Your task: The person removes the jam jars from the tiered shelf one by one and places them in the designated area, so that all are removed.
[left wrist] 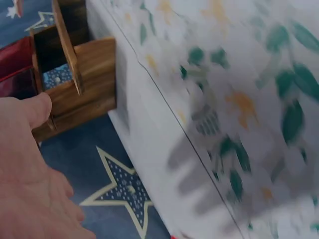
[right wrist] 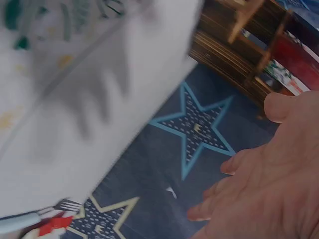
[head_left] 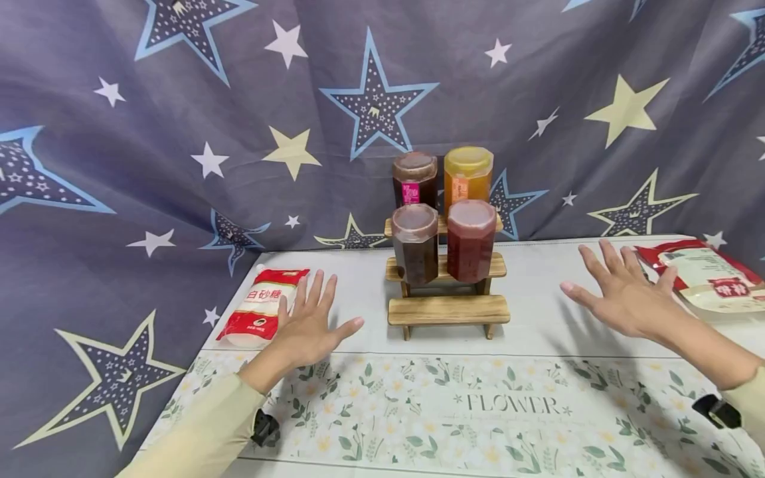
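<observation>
My left hand (head_left: 307, 325) hovers with spread fingers beside a red and white bag of white sugar (head_left: 263, 302), partly overlapping it in the head view. On the other side, my right hand (head_left: 624, 292) is spread wide near a red and cream bag (head_left: 711, 275). Neither hand holds anything. Between them stands a stepped wooden rack (head_left: 448, 311). Its upper tier bears a dark jar with a pink label (head_left: 411, 191) and a yellow-orange jar (head_left: 469, 179). A dark brown jar (head_left: 415, 249) and a red jar (head_left: 472, 245) stand on the middle tier.
A fork with a pale handle (right wrist: 20, 222) shows at the lower left of the right wrist view. The white table has a flower-printed cloth strip (head_left: 418, 425) along its front. Behind it hangs a grey-blue star-patterned curtain (head_left: 478, 99).
</observation>
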A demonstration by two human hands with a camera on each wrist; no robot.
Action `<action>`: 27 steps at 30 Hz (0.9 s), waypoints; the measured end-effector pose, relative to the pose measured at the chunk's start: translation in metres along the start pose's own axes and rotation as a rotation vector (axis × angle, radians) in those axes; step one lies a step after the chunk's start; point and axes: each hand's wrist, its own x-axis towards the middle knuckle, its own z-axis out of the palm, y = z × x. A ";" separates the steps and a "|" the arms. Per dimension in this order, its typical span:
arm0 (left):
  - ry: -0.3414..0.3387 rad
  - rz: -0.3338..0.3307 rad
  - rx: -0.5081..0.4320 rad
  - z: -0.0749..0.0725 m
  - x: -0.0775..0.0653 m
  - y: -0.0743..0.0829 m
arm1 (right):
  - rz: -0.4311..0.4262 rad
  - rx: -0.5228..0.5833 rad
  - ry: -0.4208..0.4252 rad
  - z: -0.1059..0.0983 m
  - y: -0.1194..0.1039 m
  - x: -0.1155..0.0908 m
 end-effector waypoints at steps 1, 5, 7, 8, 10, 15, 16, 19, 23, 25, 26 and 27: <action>0.005 0.001 -0.027 0.001 0.001 0.002 | -0.001 0.000 0.016 -0.004 -0.001 0.001; 0.061 0.001 -0.144 0.005 0.005 0.012 | -0.005 0.007 0.096 -0.015 -0.008 0.005; 0.094 -0.003 -0.208 0.008 0.008 0.016 | -0.012 0.017 0.144 -0.020 -0.011 0.008; 0.109 -0.006 -0.236 0.010 0.009 0.018 | -0.019 0.038 0.161 -0.022 -0.013 0.009; 0.137 -0.018 -0.292 0.014 0.011 0.022 | -0.039 0.095 0.184 -0.025 -0.015 0.012; 0.158 -0.046 -0.501 0.026 0.014 0.027 | -0.090 0.249 0.250 -0.028 -0.015 0.022; 0.152 -0.046 -0.559 0.028 0.015 0.028 | -0.091 0.278 0.257 -0.028 -0.015 0.025; 0.124 -0.044 -0.729 0.035 0.018 0.029 | -0.075 0.368 0.237 -0.031 -0.016 0.031; 0.064 -0.043 -0.902 0.044 0.022 0.032 | -0.078 0.498 0.202 -0.034 -0.019 0.038; 0.042 -0.030 -0.951 0.047 0.023 0.034 | -0.081 0.558 0.181 -0.035 -0.020 0.042; 0.032 -0.027 -0.977 0.049 0.023 0.036 | -0.080 0.582 0.173 -0.036 -0.021 0.043; 0.028 -0.022 -0.996 0.051 0.024 0.037 | -0.077 0.598 0.166 -0.036 -0.022 0.044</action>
